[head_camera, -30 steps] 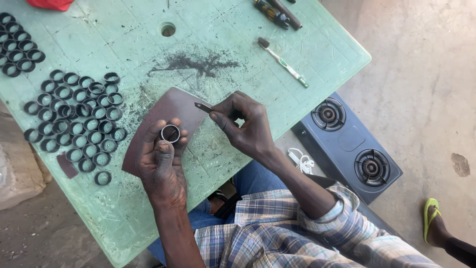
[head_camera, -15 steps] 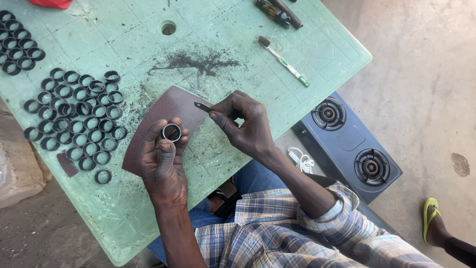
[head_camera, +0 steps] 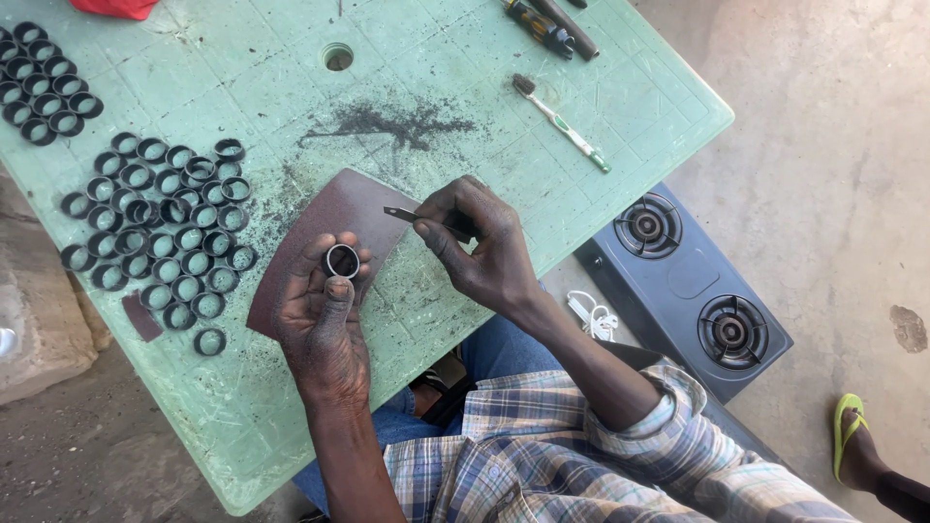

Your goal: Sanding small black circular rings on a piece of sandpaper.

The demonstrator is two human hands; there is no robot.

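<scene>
Change since earlier frames: almost none; both hands stay where they were over the brown sheet, the ring is still pinched at the same spot, and the blade tip has kept its angle just above it.
Left hand (head_camera: 325,329): fingers pressed together around a small dark ring (head_camera: 341,261), thumb under it and fingertips on its rim, its opening facing up.
Right hand (head_camera: 480,247): thumb and forefinger pinched on a thin metal blade (head_camera: 400,213), the other fingers curled; the blade tip points left, just up and right of the ring, not touching it.
Ring held: one, over the lower right part of the brown sheet.
Brown sheet (head_camera: 325,232): one, a curved reddish-brown piece lying flat on the green table (head_camera: 194,407), under both hands.
Loose rings (head_camera: 160,232): a main cluster of roughly forty, left of the brown sheet, packed side by side; one lies apart below the cluster.
Second batch of rings (head_camera: 44,82): about fifteen, at the table's far left corner, well apart from the brown sheet.
Dark filings (head_camera: 392,121): one smear, just beyond the brown sheet.
Toothbrush (head_camera: 562,124): one, up and right of the brown sheet.
Dark-handled tools (head_camera: 552,24): two, at the far table edge.
Brown scrap (head_camera: 141,317): one, below the cluster.
Gas stove (head_camera: 683,286): one, two burners, on the ground right of the table.
Foot in a green sandal (head_camera: 852,441): one, another person's, far right.
</scene>
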